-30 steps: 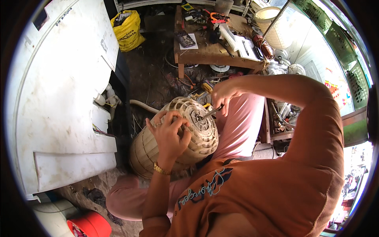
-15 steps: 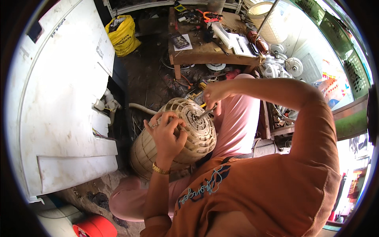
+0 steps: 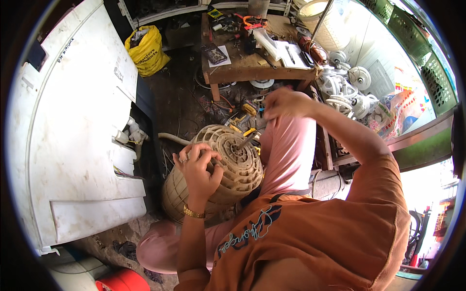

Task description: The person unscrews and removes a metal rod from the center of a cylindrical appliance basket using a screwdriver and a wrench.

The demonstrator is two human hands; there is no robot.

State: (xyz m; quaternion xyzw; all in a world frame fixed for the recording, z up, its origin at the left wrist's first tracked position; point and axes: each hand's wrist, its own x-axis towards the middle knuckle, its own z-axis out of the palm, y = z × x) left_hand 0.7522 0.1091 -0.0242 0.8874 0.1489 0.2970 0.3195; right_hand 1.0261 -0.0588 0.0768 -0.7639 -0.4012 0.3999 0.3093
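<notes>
A beige plastic spin basket [image 3: 228,167] from a washing machine rests tilted between my legs, its ribbed round end facing up. My left hand [image 3: 198,169] is on the near-left edge of that end, fingers curled against the ribs. From the hub in the middle, a metal rod [image 3: 247,139] sticks up at a slant, with no hand on it. My right hand [image 3: 289,103] is raised above my right knee, apart from the basket and smeared by motion. Whether it holds anything is unclear.
A white machine cabinet [image 3: 82,145] stands at the left, near a yellow bag [image 3: 147,51]. Ahead is a wooden table [image 3: 257,72] covered with tools and papers. A yellow-and-black power tool [image 3: 242,119] lies on the floor past the basket. White plastic parts [image 3: 347,87] are piled at the right.
My right hand has let go of the rod in the hub and moved up and to the right. My left hand stays on the basket's edge.
</notes>
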